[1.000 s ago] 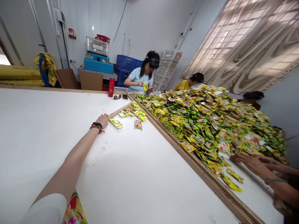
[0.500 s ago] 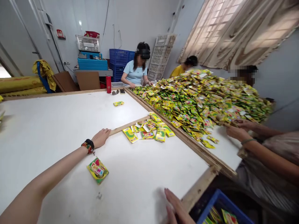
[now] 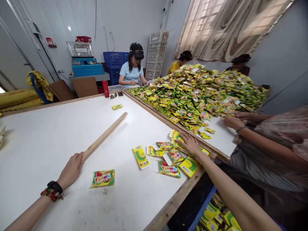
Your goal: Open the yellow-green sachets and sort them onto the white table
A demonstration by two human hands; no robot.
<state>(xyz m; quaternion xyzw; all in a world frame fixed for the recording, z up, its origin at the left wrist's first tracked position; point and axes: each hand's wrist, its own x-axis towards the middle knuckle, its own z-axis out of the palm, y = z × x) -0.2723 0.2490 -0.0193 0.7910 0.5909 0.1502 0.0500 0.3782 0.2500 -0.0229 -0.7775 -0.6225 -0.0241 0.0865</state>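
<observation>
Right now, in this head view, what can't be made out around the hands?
Head view only:
Left hand: covers the end of the wooden strip, so whether it grips the strip is hidden.
Right hand: hides whatever printed packets lie under it.
Blue crate: cut off by the bottom edge and partly hidden by the right forearm.
Far packet: too small to read.

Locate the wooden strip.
The wooden strip lies diagonally across the white table in the head view, its near end at the person's left hand, left of the loose sachets.
</observation>
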